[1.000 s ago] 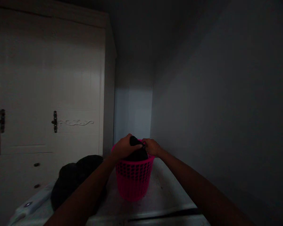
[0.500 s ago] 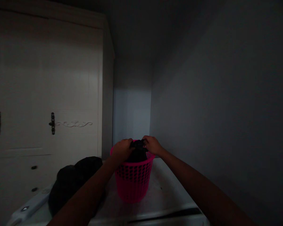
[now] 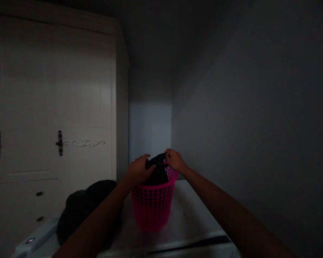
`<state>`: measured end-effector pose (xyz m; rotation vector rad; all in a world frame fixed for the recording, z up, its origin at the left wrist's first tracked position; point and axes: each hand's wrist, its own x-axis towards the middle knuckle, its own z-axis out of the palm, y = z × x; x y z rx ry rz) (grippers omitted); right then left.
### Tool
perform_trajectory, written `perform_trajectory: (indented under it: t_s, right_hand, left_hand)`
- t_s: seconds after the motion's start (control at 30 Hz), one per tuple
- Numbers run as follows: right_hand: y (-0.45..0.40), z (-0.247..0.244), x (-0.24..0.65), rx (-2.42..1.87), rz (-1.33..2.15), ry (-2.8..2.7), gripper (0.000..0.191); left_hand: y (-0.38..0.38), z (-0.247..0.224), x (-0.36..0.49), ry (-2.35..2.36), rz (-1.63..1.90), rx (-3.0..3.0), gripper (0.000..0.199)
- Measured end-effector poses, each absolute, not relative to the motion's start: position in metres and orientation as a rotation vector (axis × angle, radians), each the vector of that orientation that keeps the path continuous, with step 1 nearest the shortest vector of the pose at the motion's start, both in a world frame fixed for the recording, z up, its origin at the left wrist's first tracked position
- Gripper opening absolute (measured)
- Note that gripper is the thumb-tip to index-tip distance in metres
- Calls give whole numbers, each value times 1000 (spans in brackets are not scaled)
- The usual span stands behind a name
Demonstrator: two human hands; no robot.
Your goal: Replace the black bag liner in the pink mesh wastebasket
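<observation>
A pink plastic basket [image 3: 153, 211] with perforated sides stands upright on a white surface. Inside it sits a black plastic bag [image 3: 157, 176], its gathered top rising above the rim. My left hand [image 3: 140, 170] grips the bag's top on the left side, thumb toward the middle. From the right, my right hand [image 3: 174, 160] pinches a raised end of the same bag, just above the basket's far rim. The bag's lower part shows only darkly through the holes.
A dark rounded bundle [image 3: 80, 208] rests left of the basket, partly behind my left forearm. A white wardrobe [image 3: 86, 89] with dark handles stands at the left. A grey wall [image 3: 244, 118] runs along the right. The white surface [image 3: 188, 208] has a dark gap near its front edge.
My right hand has risen slightly, drawing its end of the bag up. My left hand has shifted a little left and turned, and the bag's top is stretched more between them.
</observation>
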<state>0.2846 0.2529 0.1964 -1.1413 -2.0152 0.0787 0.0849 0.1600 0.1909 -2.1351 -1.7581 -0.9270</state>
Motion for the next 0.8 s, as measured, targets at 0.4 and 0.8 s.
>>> perform_trajectory:
  t_s: [0.4,0.8]
  right_hand:
    - [263,158,281,-825,573,-2312,31]
    - [235,177,285,-1279,26,-2384,18]
  left_hand:
    - [176,193,88,-1787,-1151,-2354,24]
    - [169,193,81,-1960,-1153,-2110,33]
